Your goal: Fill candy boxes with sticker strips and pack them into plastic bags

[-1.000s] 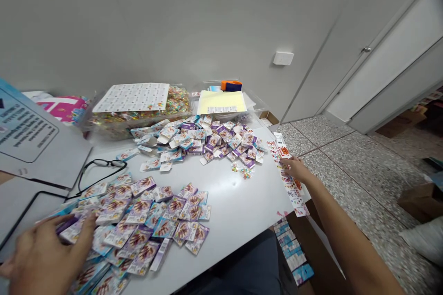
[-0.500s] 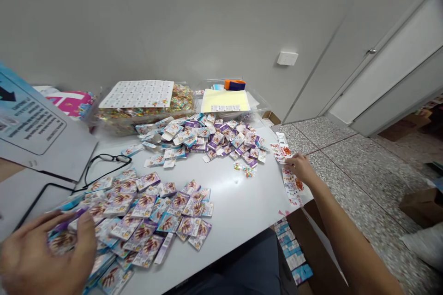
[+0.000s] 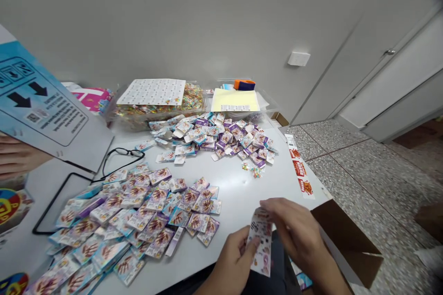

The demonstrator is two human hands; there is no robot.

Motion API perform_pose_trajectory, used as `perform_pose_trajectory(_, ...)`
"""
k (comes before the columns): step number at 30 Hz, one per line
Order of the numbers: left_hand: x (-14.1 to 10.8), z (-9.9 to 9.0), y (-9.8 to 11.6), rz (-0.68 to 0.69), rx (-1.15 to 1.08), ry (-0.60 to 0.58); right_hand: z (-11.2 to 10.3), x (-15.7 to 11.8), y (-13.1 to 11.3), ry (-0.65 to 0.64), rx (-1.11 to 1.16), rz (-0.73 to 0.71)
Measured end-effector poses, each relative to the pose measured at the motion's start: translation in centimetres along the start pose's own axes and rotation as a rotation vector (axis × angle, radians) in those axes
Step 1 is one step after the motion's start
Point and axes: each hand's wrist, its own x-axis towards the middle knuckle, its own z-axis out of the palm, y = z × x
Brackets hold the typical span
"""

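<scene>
Near the table's front edge, my left hand (image 3: 236, 258) pinches a small white sheet of printed stickers (image 3: 262, 246) between thumb and fingers. At the sheet's upper end my right hand (image 3: 299, 228) closes on it with bent fingers; the thumb is partly hidden. The sheet stands tilted over my lap. Left of my hands lies a large heap of small purple and blue boxes (image 3: 152, 203) printed with hands. To the right on the table, a strip with red pictures (image 3: 302, 173) lies flat along the edge.
Open small boxes (image 3: 235, 140) are piled farther back, beside small candy packets (image 3: 256, 173). Behind stand a clear tub of shiny wrapped pieces (image 3: 194, 97) and another tub with yellow paper (image 3: 235, 100). Glasses (image 3: 126, 152) lie left. A cardboard carton (image 3: 349, 239) is below right.
My left hand has left the box heap and now grips the sticker sheet. My right hand has brought the sheet from the right edge toward my lap, uncovering the red strip.
</scene>
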Motion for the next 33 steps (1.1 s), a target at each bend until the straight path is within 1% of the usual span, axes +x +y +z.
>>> perform_pose_trajectory(1, 0.3, -0.1, 0.0, -0.012, -0.123, 0.033, 0.8, -0.2, -0.3, -0.038, 0.008, -0.078)
perform_pose_trajectory(2, 0.7, -0.5, 0.1, -0.030, -0.249, 0.075, 1.5, -0.4, -0.6, -0.104, 0.017, -0.132)
perform_pose_trajectory(4, 1.1, -1.4, 0.4, -0.086, -0.455, 0.188, 2.8, -1.2, -1.2, -0.238, 0.020, -0.167)
perform_pose_trajectory(5, 1.3, -1.9, 0.5, -0.112, -0.500, 0.256, 3.6, -1.8, -1.4, -0.286, 0.028, -0.165)
perform_pose_trajectory(6, 1.5, -2.2, 0.5, -0.126, -0.499, 0.316, 4.5, -2.5, -1.6, -0.301, 0.053, -0.154)
perform_pose_trajectory(7, 1.5, -2.4, 0.3, -0.128, -0.462, 0.362, 5.6, -3.3, -1.7, -0.258, 0.091, -0.125)
perform_pose_trajectory(8, 1.6, -2.4, 0.1, -0.118, -0.411, 0.399, 6.8, -4.0, -1.9, -0.182, 0.142, -0.068)
perform_pose_trajectory(9, 1.6, -2.4, -0.2, -0.101, -0.364, 0.433, 8.1, -4.8, -2.0, -0.048, 0.197, 0.035)
perform_pose_trajectory(10, 1.6, -2.3, -0.5, -0.074, -0.332, 0.456, 9.4, -5.4, -2.1, 0.102, 0.250, 0.193)
perform_pose_trajectory(11, 1.5, -2.2, -0.7, -0.039, -0.310, 0.461, 10.5, -5.8, -2.1, 0.187, 0.334, 0.373)
perform_pose_trajectory(12, 1.3, -2.2, -0.8, 0.004, -0.282, 0.446, 11.6, -6.0, -2.2, 0.211, 0.458, 0.527)
perform_pose_trajectory(13, 1.2, -2.2, -0.8, 0.054, -0.234, 0.413, 12.4, -6.0, -2.2, 0.184, 0.591, 0.657)
perform_pose_trajectory(14, 1.1, -2.2, -0.7, 0.107, -0.164, 0.370, 13.0, -5.9, -2.1, 0.131, 0.724, 0.745)
perform_pose_trajectory(15, 1.0, -2.3, -0.6, 0.157, -0.077, 0.319, 13.4, -5.7, -2.0, 0.091, 0.831, 0.801)
perform_pose_trajectory(16, 0.9, -2.4, -0.4, 0.201, 0.017, 0.275, 13.7, -5.5, -1.8, 0.079, 0.901, 0.846)
perform_pose_trajectory(17, 0.9, -2.5, -0.2, 0.236, 0.106, 0.242, 13.8, -5.3, -1.7, 0.110, 0.934, 0.888)
perform_pose_trajectory(18, 1.0, -2.5, -0.1, 0.262, 0.179, 0.226, 13.8, -5.2, -1.5, 0.169, 0.948, 0.931)
perform_pose_trajectory(20, 1.3, -2.7, -0.3, 0.270, 0.259, 0.247, 13.7, -5.1, -1.3, 0.271, 0.987, 1.000)
perform_pose_trajectory(22, 1.8, -2.8, -0.8, 0.217, 0.276, 0.293, 13.6, -5.3, -1.3, 0.319, 1.056, 1.008)
perform_pose_trajectory(23, 2.0, -2.9, -1.0, 0.180, 0.292, 0.293, 13.5, -5.5, -1.3, 0.334, 1.092, 0.985)
perform_pose_trajectory(25, 2.3, -3.2, -1.4, 0.143, 0.403, 0.246, 13.5, -5.8, -1.2, 0.350, 1.129, 0.917)
perform_pose_trajectory(26, 2.4, -3.3, -1.4, 0.153, 0.496, 0.216, 13.5, -6.0, -1.1, 0.348, 1.117, 0.891)
perform_pose_trajectory(28, 2.6, -3.7, -1.2, 0.198, 0.673, 0.156, 13.5, -6.1, -0.5, 0.304, 1.042, 0.850)
perform_pose_trajectory(30, 2.9, -4.0, -0.5, 0.181, 0.751, 0.079, 13.5, -6.0, 0.7, 0.263, 0.914, 0.805)
perform_pose_trajectory(32, 3.6, -4.2, 0.4, 0.130, 0.777, 0.024, 13.2, -5.5, 2.7, 0.291, 0.748, 0.700)
perform_pose_trajectory(33, 4.1, -4.2, 0.9, 0.128, 0.813, 0.041, 12.9, -5.1, 3.8, 0.325, 0.647, 0.637)
